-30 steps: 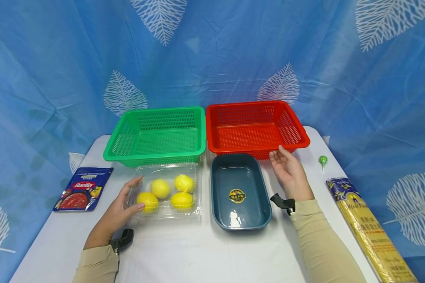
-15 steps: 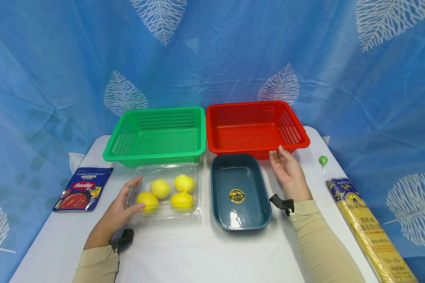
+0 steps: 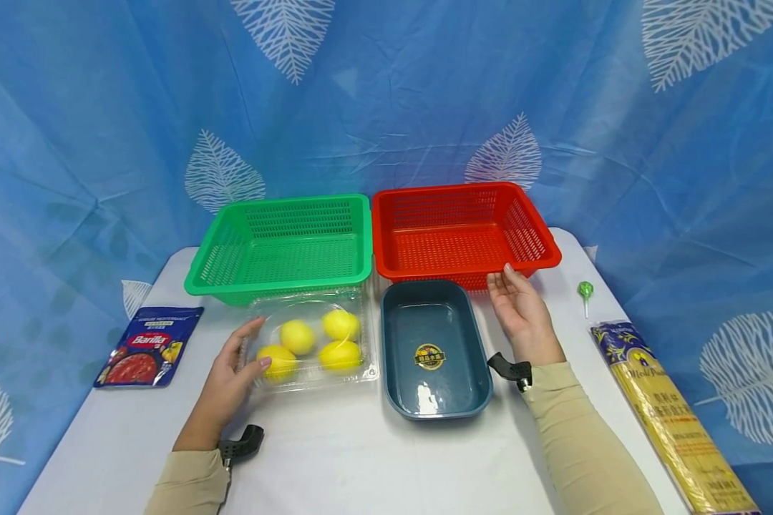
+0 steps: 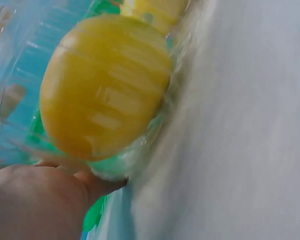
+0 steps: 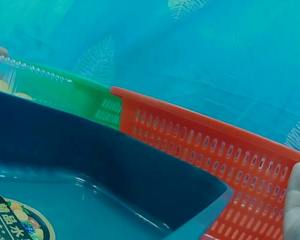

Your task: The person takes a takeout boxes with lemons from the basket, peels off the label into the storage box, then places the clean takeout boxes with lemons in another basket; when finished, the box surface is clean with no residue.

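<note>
A clear plastic clamshell box [image 3: 315,309] holds several lemons [image 3: 340,355] in front of the green basket. My left hand [image 3: 228,379] grips its left end, thumb at the near side and fingers round the back corner. Close up in the left wrist view, one lemon [image 4: 105,87] shows through the clear wall, and the left hand [image 4: 45,200] is at the box's end. My right hand [image 3: 522,315] rests at the front of the red basket [image 3: 470,275], fingertips at its rim and fingers loosely extended. In the right wrist view its fingers [image 5: 296,195] lie against the slotted red wall.
A green basket [image 3: 283,290] stands beside the red one at the back. A dark blue tray [image 3: 434,386] lies between the hands. At left is a Barilla sauce pouch [image 3: 148,347]; at right, a green lollipop [image 3: 585,290] and a long pack of spaghetti [image 3: 673,422].
My left hand has shifted right with the lemon box, whose right end has swung slightly upward and toward the blue tray. My right hand has stayed at the red basket.
</note>
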The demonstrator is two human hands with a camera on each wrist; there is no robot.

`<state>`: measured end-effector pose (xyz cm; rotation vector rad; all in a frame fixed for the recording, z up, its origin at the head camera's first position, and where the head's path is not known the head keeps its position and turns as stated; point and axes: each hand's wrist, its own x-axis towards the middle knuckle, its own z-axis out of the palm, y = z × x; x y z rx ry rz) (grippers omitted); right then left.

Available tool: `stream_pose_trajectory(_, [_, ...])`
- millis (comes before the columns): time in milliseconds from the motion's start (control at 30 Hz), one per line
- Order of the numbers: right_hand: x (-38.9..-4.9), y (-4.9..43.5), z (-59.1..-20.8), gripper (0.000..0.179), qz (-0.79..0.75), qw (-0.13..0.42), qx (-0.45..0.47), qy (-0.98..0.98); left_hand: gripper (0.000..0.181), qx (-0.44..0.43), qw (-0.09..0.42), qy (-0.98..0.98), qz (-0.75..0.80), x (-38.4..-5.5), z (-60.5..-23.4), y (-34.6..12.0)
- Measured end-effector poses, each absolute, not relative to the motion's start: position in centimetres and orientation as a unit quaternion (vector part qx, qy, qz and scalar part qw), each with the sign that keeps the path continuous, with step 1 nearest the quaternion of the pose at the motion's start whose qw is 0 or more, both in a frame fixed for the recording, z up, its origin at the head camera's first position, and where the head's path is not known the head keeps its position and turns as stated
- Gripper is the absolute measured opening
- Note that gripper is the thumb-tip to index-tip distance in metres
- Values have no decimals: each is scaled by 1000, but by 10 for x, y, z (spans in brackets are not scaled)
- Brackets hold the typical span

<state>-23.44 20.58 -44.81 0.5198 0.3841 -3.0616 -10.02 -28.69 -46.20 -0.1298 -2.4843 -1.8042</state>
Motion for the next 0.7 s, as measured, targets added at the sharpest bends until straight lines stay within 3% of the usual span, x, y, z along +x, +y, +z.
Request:
stream_pose_trajectory(433, [-232, 206, -448, 16, -977, 1, 172, 127, 63, -12, 35, -691, -722, -92, -447, -277])
stream_pose_trajectory(700, [-232, 205, -447, 22, -975, -3, 166, 146, 60, 12, 59, -678, -732, -90, -441, -278])
